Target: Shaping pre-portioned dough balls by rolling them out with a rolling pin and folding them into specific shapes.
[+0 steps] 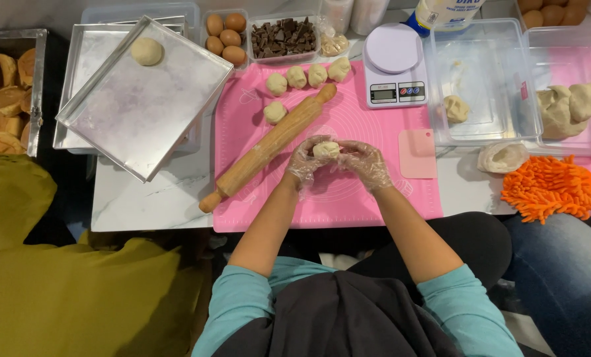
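Left hand: in a clear plastic glove, forearm bare, reaching forward from a teal sleeve and angled inward over the pink mat. Its fingers curl closed round the left side of the dough ball, palm turned toward the other hand.

Right hand: also gloved, forearm angled inward from the right, wrist bent. Its fingers curl closed against the right side of the same dough ball, so both hands cup it between them.

Dough ball: small, pale, held just above the middle of the pink mat, near the far end of the wooden rolling pin.

Rolling pin: lies diagonally on the mat, just left of the hands, apart from them.

Dough portions: four in a row at the mat's far edge, a fifth just below them beside the pin.

Kitchen scale: white, at the mat's far right corner.

Pink scraper: flat on the mat, right of the right hand.

Metal tray: on the counter to the left, bearing one dough ball in its far corner.
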